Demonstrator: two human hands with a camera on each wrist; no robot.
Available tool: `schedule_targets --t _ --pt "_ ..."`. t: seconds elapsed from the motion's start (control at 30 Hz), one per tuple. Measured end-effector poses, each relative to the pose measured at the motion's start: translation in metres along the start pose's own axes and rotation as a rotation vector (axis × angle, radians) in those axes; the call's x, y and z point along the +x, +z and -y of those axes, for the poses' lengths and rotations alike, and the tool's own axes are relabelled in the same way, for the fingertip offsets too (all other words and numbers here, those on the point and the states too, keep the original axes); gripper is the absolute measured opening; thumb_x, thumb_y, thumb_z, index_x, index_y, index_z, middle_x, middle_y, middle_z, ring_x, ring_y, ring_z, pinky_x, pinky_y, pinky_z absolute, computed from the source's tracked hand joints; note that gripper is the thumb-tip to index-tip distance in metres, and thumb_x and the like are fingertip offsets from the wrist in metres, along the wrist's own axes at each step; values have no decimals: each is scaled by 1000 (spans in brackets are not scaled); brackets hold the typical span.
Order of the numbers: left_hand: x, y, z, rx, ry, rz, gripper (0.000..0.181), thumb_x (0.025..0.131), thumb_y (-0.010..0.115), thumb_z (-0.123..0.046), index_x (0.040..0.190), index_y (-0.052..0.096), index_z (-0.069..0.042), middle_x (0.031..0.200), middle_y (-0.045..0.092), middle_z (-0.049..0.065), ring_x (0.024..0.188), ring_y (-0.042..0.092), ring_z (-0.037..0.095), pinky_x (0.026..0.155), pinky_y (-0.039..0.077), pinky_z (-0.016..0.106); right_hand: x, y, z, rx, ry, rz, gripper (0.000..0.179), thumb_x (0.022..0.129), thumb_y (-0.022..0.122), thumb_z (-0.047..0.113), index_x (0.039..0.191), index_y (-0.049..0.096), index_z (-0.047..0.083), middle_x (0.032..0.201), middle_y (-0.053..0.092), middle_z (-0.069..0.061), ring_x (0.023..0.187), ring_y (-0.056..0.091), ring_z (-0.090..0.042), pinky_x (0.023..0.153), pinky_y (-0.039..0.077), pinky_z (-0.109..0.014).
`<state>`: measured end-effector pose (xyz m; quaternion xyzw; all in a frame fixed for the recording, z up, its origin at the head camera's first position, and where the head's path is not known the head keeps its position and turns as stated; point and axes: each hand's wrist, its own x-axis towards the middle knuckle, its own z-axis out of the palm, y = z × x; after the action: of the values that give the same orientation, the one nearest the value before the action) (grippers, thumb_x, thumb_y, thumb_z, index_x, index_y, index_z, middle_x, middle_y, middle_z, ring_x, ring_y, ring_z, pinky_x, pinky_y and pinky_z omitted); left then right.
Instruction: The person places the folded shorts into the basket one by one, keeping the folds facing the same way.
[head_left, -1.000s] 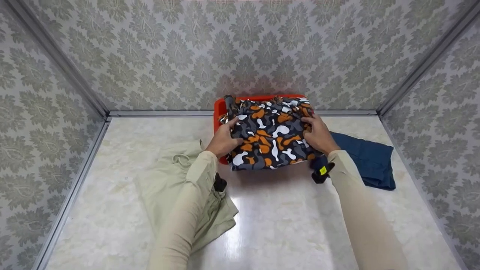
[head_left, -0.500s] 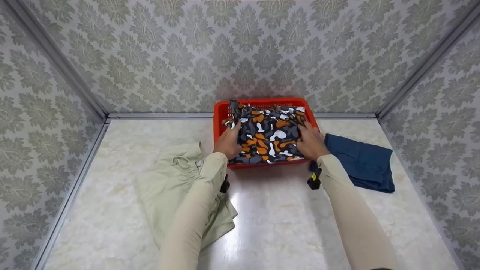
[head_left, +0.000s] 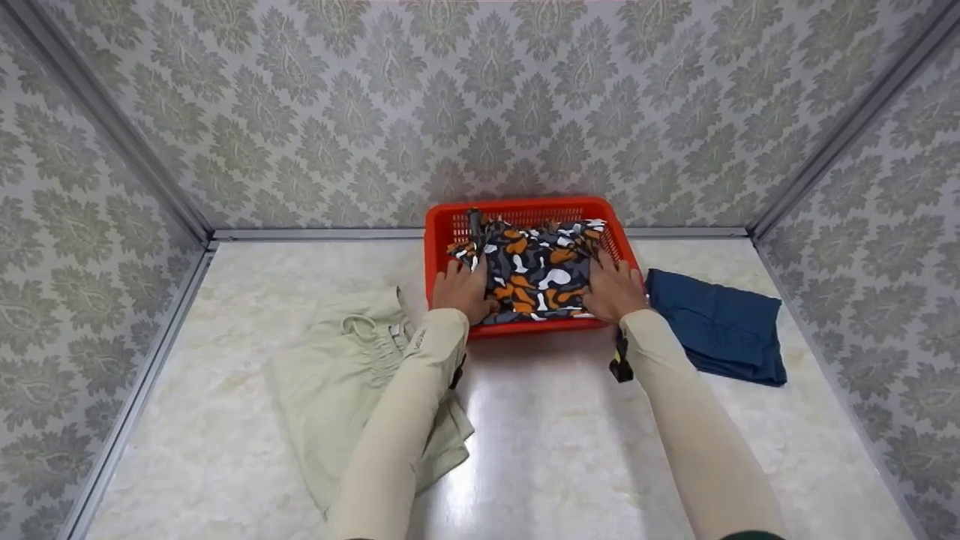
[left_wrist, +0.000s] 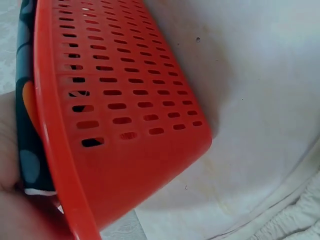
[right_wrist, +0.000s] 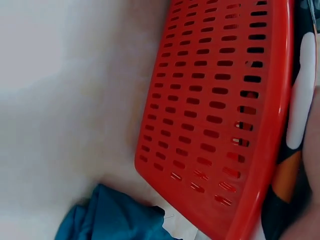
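In the head view, a folded garment (head_left: 536, 274) lies in a red plastic basket (head_left: 551, 327); its print is black and grey with orange and white blobs. On the garment's left side rests my left hand (head_left: 461, 291), fingers spread and thumb over the cloth. My right hand (head_left: 613, 289) presses the right side in the same way, fingers pointing forward. Both wrist views show the slotted basket wall (left_wrist: 120, 165) with the printed cloth (right_wrist: 300, 95) reaching over the rim. Some fingertips are hidden by the hands and cloth.
Light green drawstring pants (head_left: 337, 390) lie on the floor to the left, partly under my left sleeve. A folded dark blue garment (head_left: 720, 322) lies right of the basket. A patterned wall (head_left: 487, 112) stands close behind the basket.
Both hands have lowered the printed garment into the basket, whose back and side rims now show more. My fingers have gone from gripping its sides to lying spread on it.
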<state>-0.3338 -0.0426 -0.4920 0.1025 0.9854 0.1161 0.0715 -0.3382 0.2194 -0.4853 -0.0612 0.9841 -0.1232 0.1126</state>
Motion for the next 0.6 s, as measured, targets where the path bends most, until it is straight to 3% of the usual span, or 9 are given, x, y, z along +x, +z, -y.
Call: schedule_targets --t 0.37,0.6 --pt "5 11 -1 132 0 -61 80 91 72 -50 156 41 -13 138 60 18 127 47 37 96 44 49 7 2 3 -57 6 7 65 96 56 14 154 34 -7 165 16 -23 137 26 -48 110 23 -57" --pt "8 12 -5 216 -37 18 78 91 71 -53 153 47 -14 138 61 14 130 45 35 101 40 48 10 3 5 17 41 27 61 97 56 12 152 37 -8 165 17 -22 141 26 -48 116 20 -60"
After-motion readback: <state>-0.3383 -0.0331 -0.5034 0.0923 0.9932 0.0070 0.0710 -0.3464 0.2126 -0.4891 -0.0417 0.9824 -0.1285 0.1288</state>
